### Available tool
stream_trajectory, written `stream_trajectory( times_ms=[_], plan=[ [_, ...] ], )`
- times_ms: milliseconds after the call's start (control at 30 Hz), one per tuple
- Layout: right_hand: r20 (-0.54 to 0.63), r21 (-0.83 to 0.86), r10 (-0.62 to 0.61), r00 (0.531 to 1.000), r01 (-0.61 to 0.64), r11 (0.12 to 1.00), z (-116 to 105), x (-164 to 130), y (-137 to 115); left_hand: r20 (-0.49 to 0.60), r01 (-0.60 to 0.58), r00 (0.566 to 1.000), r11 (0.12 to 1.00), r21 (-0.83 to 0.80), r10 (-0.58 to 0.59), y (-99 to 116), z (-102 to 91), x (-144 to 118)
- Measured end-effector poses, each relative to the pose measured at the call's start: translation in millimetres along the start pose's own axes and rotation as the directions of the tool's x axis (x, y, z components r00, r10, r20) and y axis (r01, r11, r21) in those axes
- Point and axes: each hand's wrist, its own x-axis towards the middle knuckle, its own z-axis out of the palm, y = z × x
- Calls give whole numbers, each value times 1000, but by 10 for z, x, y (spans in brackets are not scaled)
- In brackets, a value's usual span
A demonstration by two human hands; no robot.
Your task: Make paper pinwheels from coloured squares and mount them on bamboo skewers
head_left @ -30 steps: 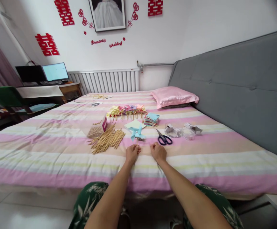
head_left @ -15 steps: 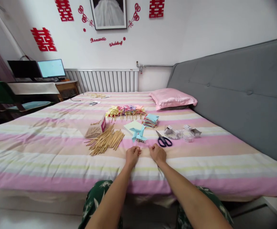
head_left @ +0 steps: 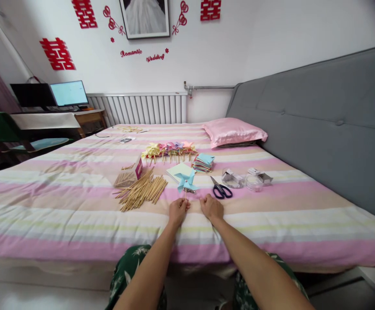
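A light blue paper pinwheel [head_left: 186, 181] stands over the bed on a thin stick. My left hand [head_left: 178, 211] pinches that stick low down, its fingers closed. Just to the right, apart from the stick, my right hand [head_left: 212, 207] rests on the sheet with its fingers curled together. What they hold, if anything, is too small to make out. Dark-handled scissors [head_left: 221, 190] lie beyond my right hand, blades pointing away. Pale square paper sheets [head_left: 173, 171] lie behind the pinwheel, which partly covers them and a small heap of shiny bits.
Many thin sticks [head_left: 144, 189] lie loose at the left, beside a clear box [head_left: 125, 177] of sticks. Finished pinwheels [head_left: 168, 148] line up further back. A stack of coloured paper [head_left: 203, 163], clear round containers [head_left: 254, 182] and a pink pillow [head_left: 234, 132] sit on the right.
The view has shifted slightly. My left hand keeps its hold on the pinwheel stick, the pinwheel's blades look slightly turned, and my right hand stays beside it, curled.
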Motion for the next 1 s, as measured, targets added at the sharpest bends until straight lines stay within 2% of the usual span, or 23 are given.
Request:
stream_trajectory(
  times_ms=[300, 500, 667, 800, 900, 1000],
  plan=[
    [29, -14, -2, 1000, 3, 1000, 7, 14, -1, -33, -2, 999, 998, -57, 0, 83, 17, -18],
    [142, -4, -6, 990, 7, 1000, -44, 142, -62, -27, -1, 1000, 998, -67, -1, 128, 2, -29],
    [348, 46, 23, 937, -41, 998, -156, 379, -109, -29, 5, 1000, 998, -67, -7, 122, -11, -25],
    [479, 150, 1, 878, -83, 985, -289, 371, -48, -34, 25, 999, 996, -81, -28, 151, -10, -18],
    [534, 266, -31, 845, -133, 955, -367, 307, 11, -26, 61, 998, 992, -108, -64, 258, -4, 20],
    [526, 407, -61, 849, -188, 894, -428, 315, 5, 9, 86, 996, 987, -134, -85, 450, -10, 103]
  ],
)
